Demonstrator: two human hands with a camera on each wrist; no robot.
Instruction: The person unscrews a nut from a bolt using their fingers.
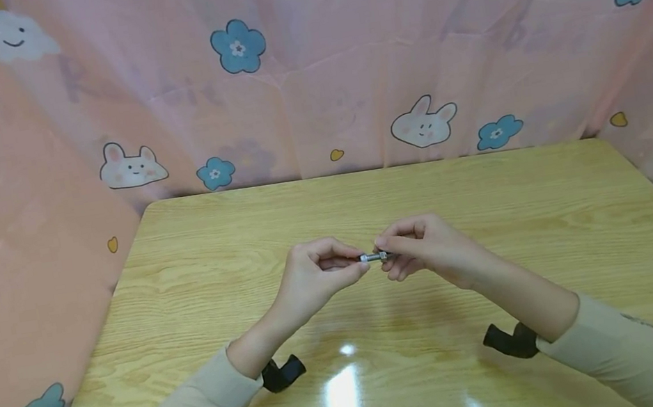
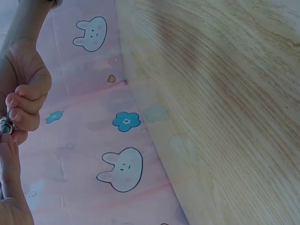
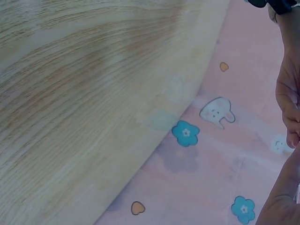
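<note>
Over the middle of the table, a small silver bolt (image 1: 372, 258) lies level between both hands. Its left end is pinched between the thumb and forefinger of my left hand (image 1: 312, 276). At the other end my right hand (image 1: 431, 247) pinches a wider nut-like part (image 1: 383, 255), its lower fingers curled underneath. The left wrist view shows the shiny metal of the bolt (image 2: 6, 125) at the left border, between the fingertips of both hands. At the edge of the right wrist view the hands meet, and the fingers hide the bolt.
The wood-grain table (image 1: 213, 248) lies beneath the hands. A pink curtain (image 1: 322, 91) printed with rabbits, clouds and flowers hangs behind it and at both sides. Black wrist mounts stick out by the left cuff (image 1: 284, 374) and right cuff (image 1: 510, 341).
</note>
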